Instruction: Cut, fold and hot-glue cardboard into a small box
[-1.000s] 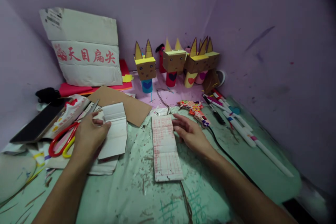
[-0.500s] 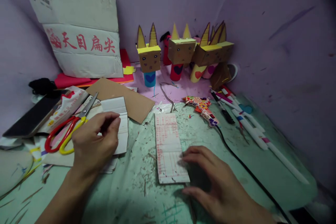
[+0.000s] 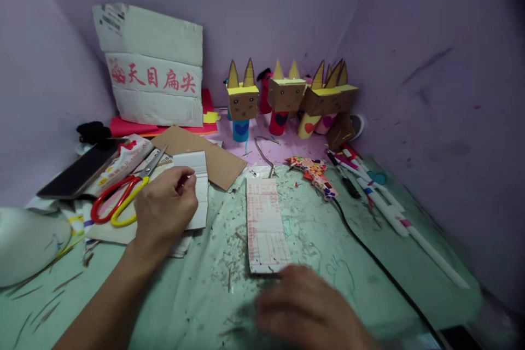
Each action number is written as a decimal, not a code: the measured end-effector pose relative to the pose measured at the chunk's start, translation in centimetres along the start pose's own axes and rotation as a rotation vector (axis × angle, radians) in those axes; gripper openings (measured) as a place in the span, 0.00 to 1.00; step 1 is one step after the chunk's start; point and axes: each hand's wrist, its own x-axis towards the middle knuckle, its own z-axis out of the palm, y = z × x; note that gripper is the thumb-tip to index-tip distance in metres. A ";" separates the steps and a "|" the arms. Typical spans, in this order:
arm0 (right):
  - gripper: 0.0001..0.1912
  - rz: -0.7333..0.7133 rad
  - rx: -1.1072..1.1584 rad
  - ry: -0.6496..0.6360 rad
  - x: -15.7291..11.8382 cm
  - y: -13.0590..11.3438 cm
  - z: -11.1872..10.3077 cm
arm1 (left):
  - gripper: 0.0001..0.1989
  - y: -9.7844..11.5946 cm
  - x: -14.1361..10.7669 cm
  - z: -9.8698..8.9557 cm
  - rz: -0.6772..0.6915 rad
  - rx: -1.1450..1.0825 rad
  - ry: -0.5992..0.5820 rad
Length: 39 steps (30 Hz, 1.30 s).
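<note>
My left hand (image 3: pixel 167 209) hovers over a folded white card piece (image 3: pixel 200 203), its fingers curled and thumb against the forefinger. Whatever sits in that pinch, if anything, is hidden. My right hand (image 3: pixel 305 306) is smeared by motion at the lower middle, close to the near end of a white cardboard strip (image 3: pixel 264 224) printed with red lines. The strip lies flat on the green table cover. Red-and-yellow-handled scissors (image 3: pixel 133 188) rest left of my left hand. A flower-patterned glue gun (image 3: pixel 314 172) lies right of the strip, its black cord running toward the near right.
Several box-headed cardboard figures (image 3: pixel 243 103) with pointed ears stand at the back. A white cardboard sheet (image 3: pixel 158 54) leans on the wall. Brown cardboard (image 3: pixel 200 153) lies behind the white piece. Markers (image 3: pixel 385 208) line the right side. A white rounded object (image 3: pixel 28 246) sits far left. Twigs and crumbs litter the cover.
My right hand has moved from beside the strip's right edge to below its near end and is now blurred. My left hand keeps its curled shape. The whole view has shifted slightly.
</note>
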 end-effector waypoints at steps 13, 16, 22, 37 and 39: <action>0.36 0.193 -0.146 -0.179 -0.1 4.9 -0.2 | 0.30 -2.4 2.2 0.5 -0.277 0.423 -0.506; 0.36 0.171 -0.115 -0.104 -0.5 5.3 0.1 | 0.25 -2.7 2.1 1.1 -0.255 0.344 -0.495; 0.23 0.199 -0.074 -0.104 -0.9 5.3 -0.1 | 0.18 -2.6 2.3 0.4 -0.278 -0.430 -0.511; 0.42 0.545 0.302 -0.017 4.2 4.6 -4.7 | 0.16 6.1 -4.5 1.2 1.069 -0.108 0.083; 0.42 0.603 0.458 -0.013 4.5 5.8 -4.3 | 0.16 5.6 -4.2 1.5 1.018 -0.225 0.014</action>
